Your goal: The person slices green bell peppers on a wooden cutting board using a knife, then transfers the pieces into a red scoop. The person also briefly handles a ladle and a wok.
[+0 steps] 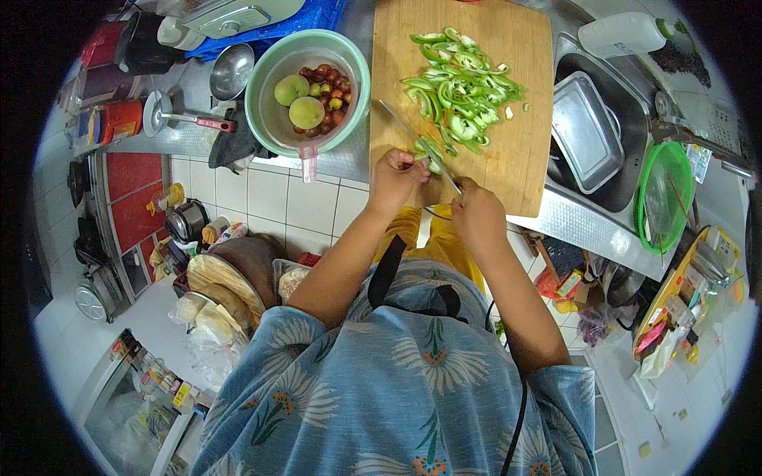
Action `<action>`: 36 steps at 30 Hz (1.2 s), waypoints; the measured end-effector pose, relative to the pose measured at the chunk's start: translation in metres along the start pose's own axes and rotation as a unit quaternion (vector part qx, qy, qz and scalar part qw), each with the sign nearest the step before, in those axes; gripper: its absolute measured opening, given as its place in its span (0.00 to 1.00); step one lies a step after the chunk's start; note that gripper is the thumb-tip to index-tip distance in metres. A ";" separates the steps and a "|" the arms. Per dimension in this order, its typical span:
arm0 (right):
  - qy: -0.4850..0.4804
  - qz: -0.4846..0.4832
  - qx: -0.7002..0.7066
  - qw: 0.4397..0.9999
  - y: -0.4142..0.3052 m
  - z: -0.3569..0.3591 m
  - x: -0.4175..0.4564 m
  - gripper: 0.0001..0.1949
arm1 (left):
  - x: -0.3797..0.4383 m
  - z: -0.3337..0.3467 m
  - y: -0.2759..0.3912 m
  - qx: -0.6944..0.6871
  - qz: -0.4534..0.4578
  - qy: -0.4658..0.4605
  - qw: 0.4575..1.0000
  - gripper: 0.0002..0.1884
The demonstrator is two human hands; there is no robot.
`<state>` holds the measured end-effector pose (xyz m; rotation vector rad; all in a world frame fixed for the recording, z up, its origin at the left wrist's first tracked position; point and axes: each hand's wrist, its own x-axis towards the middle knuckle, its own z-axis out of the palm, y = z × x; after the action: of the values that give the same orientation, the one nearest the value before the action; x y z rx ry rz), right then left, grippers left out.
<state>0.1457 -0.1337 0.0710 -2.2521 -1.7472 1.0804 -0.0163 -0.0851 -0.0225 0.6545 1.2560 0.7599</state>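
A wooden cutting board lies before me, with a loose heap of sliced green pepper over its middle. My right hand is closed around the handle of a kitchen knife, whose blade points up and to the left. The fingertips of my left hand hold a piece of green pepper against the board's near edge, right beside the blade. A few fresh slices lie at the far side of the blade. The knife's handle is mostly hidden in my right hand.
Left of the board stands a green basin with round fruits in water. A ladle and a metal bowl lie farther left. On the right, a sink holds a metal tray; a green basket sits at its edge.
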 end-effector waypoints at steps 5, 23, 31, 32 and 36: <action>0.042 -0.015 0.089 0.995 0.005 0.010 0.015 0.15 | -0.003 -0.003 0.002 0.042 -0.004 -0.002 0.999 0.11; -0.007 -0.011 -0.026 1.000 -0.001 -0.002 -0.005 0.09 | -0.004 -0.010 -0.002 0.002 -0.003 -0.040 0.999 0.04; 0.053 0.026 0.193 0.979 0.014 0.001 0.012 0.14 | -0.008 -0.006 0.009 0.044 -0.020 -0.021 0.999 0.04; 0.060 0.004 0.156 0.986 0.014 -0.005 0.004 0.14 | -0.010 -0.008 0.009 0.046 -0.018 -0.021 0.999 0.04; 0.027 -0.028 0.025 0.999 0.005 -0.025 -0.021 0.14 | -0.013 -0.012 0.005 0.062 0.008 -0.041 0.997 0.03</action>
<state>0.1625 -0.1457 0.0968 -2.1698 -1.7321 1.0307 -0.0306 -0.0918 -0.0133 0.7904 1.2304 0.6660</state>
